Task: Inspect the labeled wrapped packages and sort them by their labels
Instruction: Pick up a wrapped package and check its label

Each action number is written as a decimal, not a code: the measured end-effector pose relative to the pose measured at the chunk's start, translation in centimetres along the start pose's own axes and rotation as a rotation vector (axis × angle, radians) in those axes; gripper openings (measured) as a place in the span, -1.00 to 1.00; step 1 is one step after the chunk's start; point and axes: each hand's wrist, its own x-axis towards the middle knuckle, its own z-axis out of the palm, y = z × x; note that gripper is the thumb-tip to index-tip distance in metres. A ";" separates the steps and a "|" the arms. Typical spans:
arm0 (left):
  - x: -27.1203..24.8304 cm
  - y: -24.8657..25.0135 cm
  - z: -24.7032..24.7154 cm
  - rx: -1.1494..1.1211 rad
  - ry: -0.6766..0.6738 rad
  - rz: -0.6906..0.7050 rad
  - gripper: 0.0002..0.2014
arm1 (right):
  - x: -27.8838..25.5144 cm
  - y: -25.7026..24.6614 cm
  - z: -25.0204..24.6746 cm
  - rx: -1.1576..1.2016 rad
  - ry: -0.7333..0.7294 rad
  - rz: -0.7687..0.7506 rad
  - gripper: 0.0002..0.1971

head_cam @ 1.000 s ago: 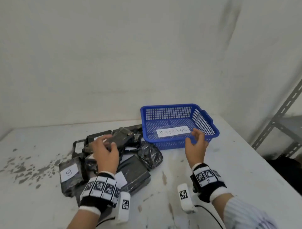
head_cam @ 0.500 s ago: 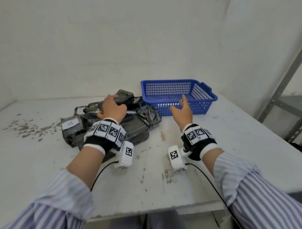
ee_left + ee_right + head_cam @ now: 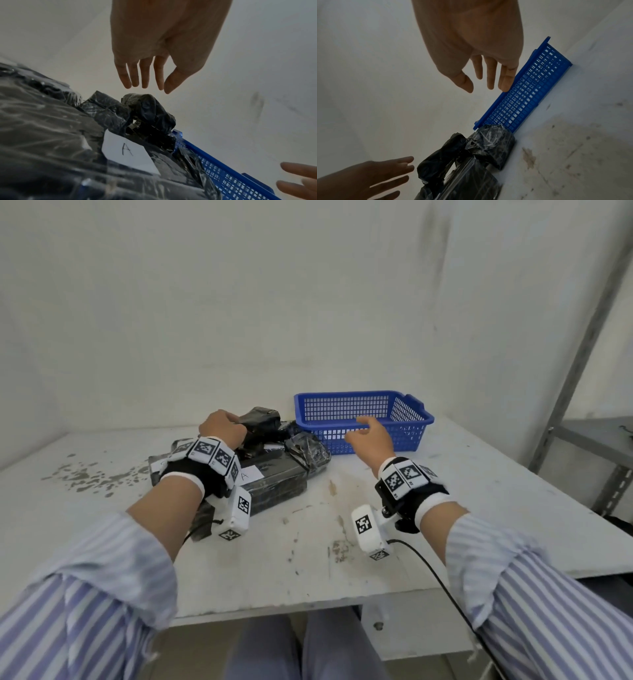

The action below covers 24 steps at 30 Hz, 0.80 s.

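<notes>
A white table (image 3: pixel 445 508), stained and speckled, stands against a pale wall. On its far middle lies a pile of packages (image 3: pixel 274 474) wrapped in black plastic and clear film. The pile touches the left end of a blue basket (image 3: pixel 404 436) with lattice walls, which stands to its right.

The left hand (image 3: pixel 222 429) is held over the far part of the pile. In the left wrist view its fingers (image 3: pixel 144 73) are straight and close together, thumb alongside, tips just above a crumpled black bundle (image 3: pixel 149 108) without touching it; the hand holds nothing. Just near of that bundle lies a flat package carrying a white label (image 3: pixel 128 152) marked "A". In the head view a second white label (image 3: pixel 251 472) marked "A" shows on the long package (image 3: pixel 277 484) at the near side of the pile.

The right hand (image 3: pixel 371 438) hovers in front of the near wall of the basket, fingers loosely spread and slightly bent, holding nothing. In the right wrist view its fingertips (image 3: pixel 505 83) lie beside the basket's rim; contact cannot be told. A rounded wrapped package (image 3: pixel 493 143) rests against the basket's left end.

Both wrists carry bands with black-and-white square markers, and the sleeves are striped.
</notes>
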 end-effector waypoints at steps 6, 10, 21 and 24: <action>2.0 0.1 -0.1 0.056 0.019 -0.001 -0.67 | 1.4 -0.2 0.1 -0.030 -0.024 -0.012 -0.65; 3.8 -0.9 0.2 0.157 -0.159 0.009 -0.26 | 3.3 -0.5 1.1 -0.031 -0.042 -0.035 -0.67; 8.6 -2.8 1.2 0.242 -0.379 0.130 -0.47 | 8.5 0.2 4.5 0.022 -0.102 -0.081 -0.72; 9.3 -1.8 0.1 0.248 -0.356 0.200 -0.60 | 9.3 -0.1 4.8 0.026 -0.129 -0.101 -0.73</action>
